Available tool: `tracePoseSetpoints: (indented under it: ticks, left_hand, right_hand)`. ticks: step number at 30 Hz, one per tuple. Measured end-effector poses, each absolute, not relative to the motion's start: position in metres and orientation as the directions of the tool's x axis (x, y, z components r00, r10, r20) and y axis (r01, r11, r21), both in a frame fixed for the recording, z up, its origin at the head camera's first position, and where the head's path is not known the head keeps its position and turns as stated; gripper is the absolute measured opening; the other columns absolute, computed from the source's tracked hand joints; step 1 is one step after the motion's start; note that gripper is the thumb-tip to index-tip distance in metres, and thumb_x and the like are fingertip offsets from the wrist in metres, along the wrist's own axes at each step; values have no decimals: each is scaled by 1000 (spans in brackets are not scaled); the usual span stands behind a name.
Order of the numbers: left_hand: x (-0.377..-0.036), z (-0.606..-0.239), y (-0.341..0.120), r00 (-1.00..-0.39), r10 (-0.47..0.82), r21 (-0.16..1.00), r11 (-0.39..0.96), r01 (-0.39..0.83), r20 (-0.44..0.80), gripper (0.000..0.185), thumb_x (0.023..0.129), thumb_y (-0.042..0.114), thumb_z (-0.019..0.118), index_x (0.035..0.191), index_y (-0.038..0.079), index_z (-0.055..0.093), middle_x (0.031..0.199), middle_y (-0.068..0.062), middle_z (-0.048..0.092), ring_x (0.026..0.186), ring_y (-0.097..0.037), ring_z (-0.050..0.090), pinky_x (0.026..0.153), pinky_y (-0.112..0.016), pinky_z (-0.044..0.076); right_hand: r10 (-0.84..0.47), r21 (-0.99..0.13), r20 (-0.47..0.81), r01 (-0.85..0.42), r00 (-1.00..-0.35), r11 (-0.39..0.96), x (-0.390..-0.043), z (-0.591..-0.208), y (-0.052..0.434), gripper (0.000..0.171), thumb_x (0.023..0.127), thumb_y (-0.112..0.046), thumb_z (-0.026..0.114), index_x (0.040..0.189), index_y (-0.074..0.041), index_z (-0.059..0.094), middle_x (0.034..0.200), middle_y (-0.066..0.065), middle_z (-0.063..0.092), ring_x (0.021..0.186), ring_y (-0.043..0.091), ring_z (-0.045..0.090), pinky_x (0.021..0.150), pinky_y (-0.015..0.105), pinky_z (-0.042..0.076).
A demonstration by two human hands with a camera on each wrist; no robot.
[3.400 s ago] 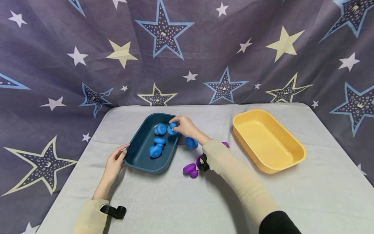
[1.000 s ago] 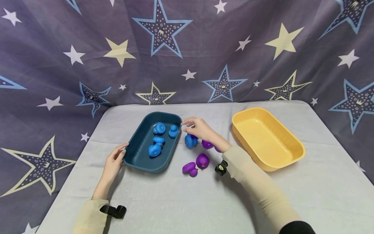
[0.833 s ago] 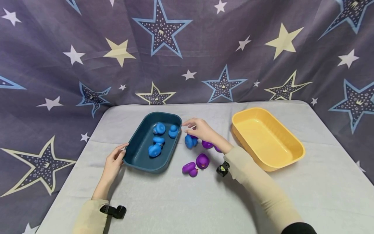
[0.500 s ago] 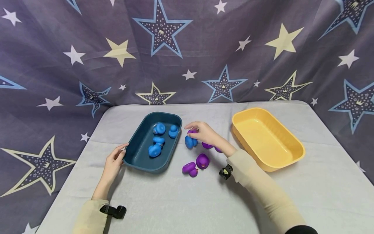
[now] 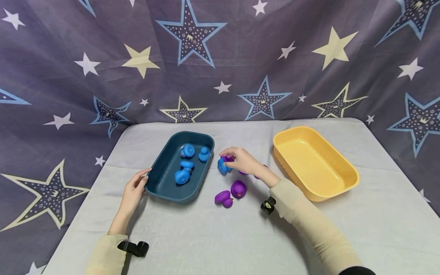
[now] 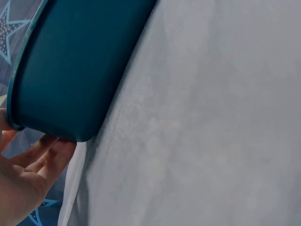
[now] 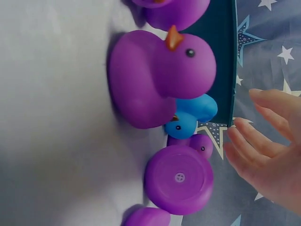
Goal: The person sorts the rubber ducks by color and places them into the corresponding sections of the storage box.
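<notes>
Round blue rubber duck [image 5: 222,167]: 3 o'clock of dark-teal plastic tray [image 5: 163,172] | right hand [image 5: 242,160]: fingers parted, near it | left hand [image 5: 133,191]: grips tray | right-wrist view alone: upturned purple rubber duck [image 7: 179,179], underside bared

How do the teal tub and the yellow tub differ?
The teal tub is dark; the yellow tub is bright. The teal tub contains blue toys, while nothing shows inside the yellow tub. The left hand touches the teal tub, but the yellow tub stands untouched. Both are rounded rectangular tubs with open tops.
</notes>
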State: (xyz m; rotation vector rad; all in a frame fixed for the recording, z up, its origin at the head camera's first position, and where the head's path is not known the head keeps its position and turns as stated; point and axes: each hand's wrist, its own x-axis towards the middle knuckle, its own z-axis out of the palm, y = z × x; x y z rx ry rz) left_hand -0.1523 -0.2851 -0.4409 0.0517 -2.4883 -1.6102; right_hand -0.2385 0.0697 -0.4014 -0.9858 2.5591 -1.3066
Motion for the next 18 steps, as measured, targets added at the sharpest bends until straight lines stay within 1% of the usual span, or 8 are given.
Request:
tracePoseSetpoints:
  ticks: [4,10,18]
  left_hand:
    - [-152,-440,-285,-983,-128,905,421,68,133,37,97,20,43,128,1,49,90,17,57,80,3,54,64,-14,47]
    - [-152,-440,-286,-983,-125,904,422,69,134,37,97,21,43,128,1,49,90,17,57,80,4,54,65,-14,47]
    - [-152,-440,-286,-985,-116,904,422,71,131,38,97,22,43,129,1,49,91,15,57,80,2,54,65,-14,47]
  right_hand:
    - [-596,-736,192,-516,-780,438,-237,-404,70,31,80,2,62,110,9,59,107,22,61,98,33,58,87,40,46]
    - [-601,-721,202,-533,-773,443,-235,-408,68,34,78,3,64,111,9,59,110,22,58,99,33,56,87,37,46]
    - [-602,-722,152,-504,-784,474,-236,-414,66,39,79,-1,66,116,5,57,116,22,54,105,32,54,90,37,45]
